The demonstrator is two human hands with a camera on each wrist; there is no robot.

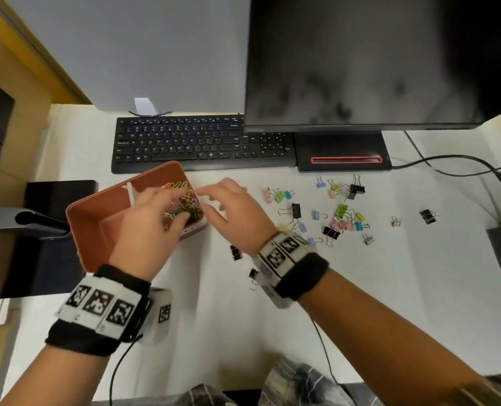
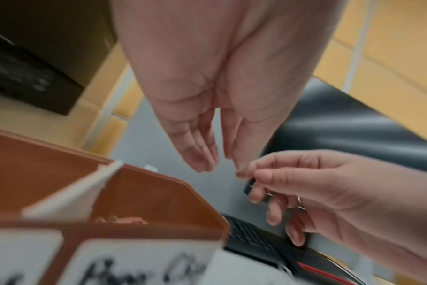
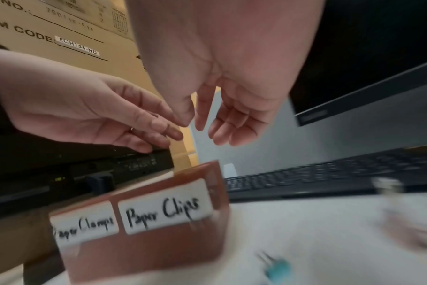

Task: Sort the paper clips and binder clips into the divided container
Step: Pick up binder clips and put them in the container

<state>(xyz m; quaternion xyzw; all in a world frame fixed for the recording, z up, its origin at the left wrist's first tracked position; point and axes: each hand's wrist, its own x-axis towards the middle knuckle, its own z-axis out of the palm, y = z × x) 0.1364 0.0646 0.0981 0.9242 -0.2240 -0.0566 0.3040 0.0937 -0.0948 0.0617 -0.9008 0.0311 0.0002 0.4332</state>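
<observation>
Divided container (image 1: 97, 227) is brown, its right compartment apparently holding paper clips (image 1: 184, 200)

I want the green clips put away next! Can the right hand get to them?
Probably yes. The right hand hovers open by the container, and the green binder clips lie uncovered on the table just to its right.

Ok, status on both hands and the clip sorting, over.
Both hands open over the container: left hand, right hand. Paper clips piled in one compartment, the other bare. Binder clips scattered on the desk. Nothing in the way.
</observation>
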